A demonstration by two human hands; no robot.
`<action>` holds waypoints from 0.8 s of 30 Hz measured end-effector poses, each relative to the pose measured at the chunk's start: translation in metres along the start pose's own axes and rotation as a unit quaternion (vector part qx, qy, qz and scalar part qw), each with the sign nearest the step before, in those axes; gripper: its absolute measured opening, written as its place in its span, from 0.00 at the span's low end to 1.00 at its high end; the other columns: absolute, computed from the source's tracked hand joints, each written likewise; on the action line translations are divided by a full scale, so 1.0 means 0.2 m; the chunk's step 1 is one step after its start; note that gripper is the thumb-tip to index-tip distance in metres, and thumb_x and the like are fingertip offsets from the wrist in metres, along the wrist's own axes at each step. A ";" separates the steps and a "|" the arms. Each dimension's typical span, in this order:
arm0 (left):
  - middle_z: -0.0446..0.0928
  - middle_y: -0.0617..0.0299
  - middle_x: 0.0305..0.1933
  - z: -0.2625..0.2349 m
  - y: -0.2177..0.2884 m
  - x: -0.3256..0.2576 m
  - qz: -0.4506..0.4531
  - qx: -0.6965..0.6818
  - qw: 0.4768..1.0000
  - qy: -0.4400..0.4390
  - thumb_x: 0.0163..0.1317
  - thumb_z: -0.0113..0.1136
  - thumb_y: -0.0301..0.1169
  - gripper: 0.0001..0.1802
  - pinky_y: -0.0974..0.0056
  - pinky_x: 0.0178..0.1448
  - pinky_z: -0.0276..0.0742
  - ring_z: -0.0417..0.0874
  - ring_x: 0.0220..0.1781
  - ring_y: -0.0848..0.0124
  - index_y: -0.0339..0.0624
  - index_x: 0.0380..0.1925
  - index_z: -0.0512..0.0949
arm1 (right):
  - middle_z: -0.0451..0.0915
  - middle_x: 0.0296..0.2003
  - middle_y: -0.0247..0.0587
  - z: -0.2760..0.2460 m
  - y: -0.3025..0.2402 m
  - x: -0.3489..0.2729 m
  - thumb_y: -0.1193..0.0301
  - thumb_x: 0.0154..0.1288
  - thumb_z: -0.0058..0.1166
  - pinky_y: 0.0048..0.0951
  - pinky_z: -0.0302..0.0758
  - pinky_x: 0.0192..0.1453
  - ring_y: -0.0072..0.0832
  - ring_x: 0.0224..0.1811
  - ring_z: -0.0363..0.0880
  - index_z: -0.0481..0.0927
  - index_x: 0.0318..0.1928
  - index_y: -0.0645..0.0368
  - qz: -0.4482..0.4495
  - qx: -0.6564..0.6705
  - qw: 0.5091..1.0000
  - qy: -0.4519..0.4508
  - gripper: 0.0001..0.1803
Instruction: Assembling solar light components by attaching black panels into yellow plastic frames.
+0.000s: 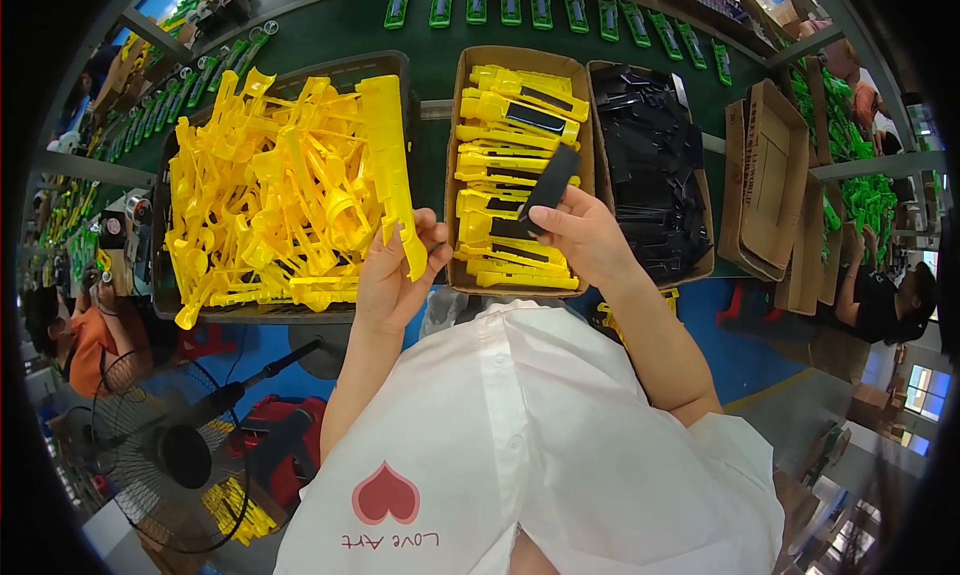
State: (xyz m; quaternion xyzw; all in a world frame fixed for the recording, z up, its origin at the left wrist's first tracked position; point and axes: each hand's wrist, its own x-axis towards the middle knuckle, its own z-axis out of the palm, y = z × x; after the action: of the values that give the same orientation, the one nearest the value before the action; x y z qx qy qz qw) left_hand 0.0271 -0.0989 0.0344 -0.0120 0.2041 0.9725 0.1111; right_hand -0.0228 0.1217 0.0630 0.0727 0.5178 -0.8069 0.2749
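Observation:
My left hand (pixel 400 270) is closed on the lower end of a long yellow plastic part (pixel 385 135), which stands up along the right side of a dark crate (pixel 405 75). That crate is heaped with loose yellow plastic parts (pixel 275 195). Between the fingers of my right hand (pixel 585 233) is a flat black plastic piece (pixel 552 185), tilted above the middle cardboard box (pixel 466 70). Inside that box lie stacked yellow parts (pixel 520 115), several with black pieces set in them. Right of it, another cardboard box (pixel 708 230) holds many black pieces (pixel 645 165).
Green devices (pixel 510 5) stand in a row on the green bench beyond the boxes. Cardboard trays (pixel 765 180) lean at the right, near a pile of green parts (pixel 870 200). A fan (pixel 185 455) stands lower left. Other people sit at both sides.

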 end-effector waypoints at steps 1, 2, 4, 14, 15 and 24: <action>0.69 0.59 0.46 0.03 -0.03 0.00 -0.002 -0.002 1.000 0.012 0.62 0.48 0.33 0.12 0.64 0.46 0.73 0.72 0.46 0.67 0.38 0.41 0.70 | 0.76 0.37 0.33 0.02 -0.01 0.00 0.72 0.57 0.55 0.17 0.68 0.38 0.17 0.34 0.72 0.72 0.46 0.59 0.001 -0.001 1.000 0.001 0.15; 0.65 0.58 0.53 0.04 -0.05 0.01 -0.002 0.002 1.000 -0.016 0.63 0.46 0.33 0.14 0.63 0.47 0.73 0.72 0.47 0.67 0.37 0.45 0.69 | 0.76 0.39 0.36 0.04 0.00 0.00 0.74 0.57 0.53 0.20 0.70 0.39 0.21 0.38 0.73 0.71 0.47 0.58 0.007 0.052 0.999 -0.003 0.15; 0.63 0.58 0.55 0.11 -0.09 0.01 -0.015 0.019 1.000 -0.004 0.63 0.46 0.33 0.15 0.63 0.48 0.72 0.73 0.47 0.67 0.37 0.47 0.68 | 0.76 0.40 0.38 0.09 0.04 0.00 0.76 0.58 0.50 0.26 0.73 0.39 0.26 0.42 0.75 0.70 0.47 0.56 0.015 0.123 0.992 0.006 0.15; 0.72 0.55 0.45 0.18 -0.16 0.02 -0.053 0.049 0.997 0.030 0.64 0.44 0.32 0.17 0.65 0.46 0.74 0.78 0.41 0.68 0.34 0.50 0.66 | 0.75 0.36 0.35 0.16 0.12 0.00 0.75 0.62 0.46 0.19 0.70 0.32 0.18 0.27 0.69 0.70 0.47 0.60 0.030 0.120 0.992 -0.037 0.12; 0.73 0.55 0.43 0.16 -0.16 0.02 -0.056 0.029 0.998 0.029 0.64 0.44 0.32 0.17 0.66 0.47 0.74 0.78 0.41 0.68 0.34 0.49 0.66 | 0.75 0.36 0.35 0.17 0.12 0.00 0.75 0.61 0.47 0.20 0.71 0.33 0.18 0.27 0.69 0.70 0.47 0.61 0.026 0.138 0.990 -0.023 0.12; 0.76 0.50 0.40 0.16 -0.10 0.00 -0.008 0.199 0.975 0.097 0.63 0.47 0.33 0.16 0.71 0.47 0.73 0.78 0.42 0.69 0.32 0.45 0.70 | 0.76 0.36 0.40 0.09 0.04 -0.06 0.71 0.62 0.47 0.22 0.76 0.36 0.25 0.32 0.77 0.71 0.44 0.64 -0.039 0.059 0.997 -0.007 0.12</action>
State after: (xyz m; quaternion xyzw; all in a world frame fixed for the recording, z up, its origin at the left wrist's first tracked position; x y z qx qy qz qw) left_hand 0.0324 -0.0677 0.0556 -0.0852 0.4030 0.9058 0.0989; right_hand -0.0061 0.1077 0.0693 0.0625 0.4695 -0.8468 0.2419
